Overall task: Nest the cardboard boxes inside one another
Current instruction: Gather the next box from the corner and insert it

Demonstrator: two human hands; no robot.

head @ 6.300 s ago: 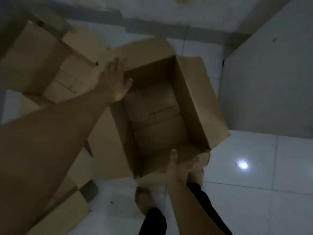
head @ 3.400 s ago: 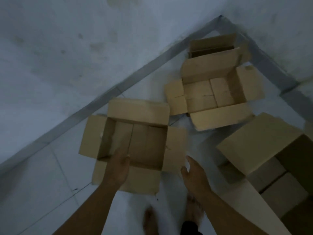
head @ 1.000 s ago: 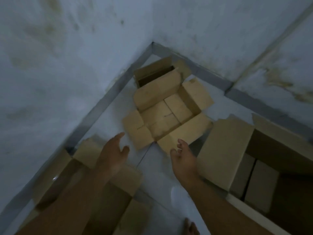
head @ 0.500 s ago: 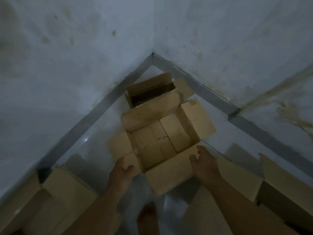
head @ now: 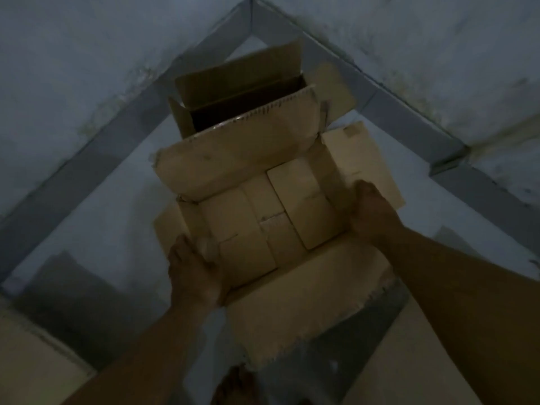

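An open cardboard box (head: 263, 226) with its four flaps spread sits on the pale floor in the room's corner. My left hand (head: 194, 273) grips its left wall, fingers curled over the edge. On the opposite side my right hand (head: 369, 210) clasps the right wall the same way. Behind it, tight in the corner, stands a smaller, darker open box (head: 242, 103); the front box's far flap leans against it. The light is dim.
Two walls meet at the corner with a grey skirting strip (head: 117, 135). Parts of other cardboard boxes show at the bottom left (head: 32, 361) and bottom right (head: 409, 361). My bare foot (head: 236, 384) stands on the floor just below the held box.
I have come closer to the corner. Both hands, which hovered at the near corners of the box, have closed on its left and right walls.
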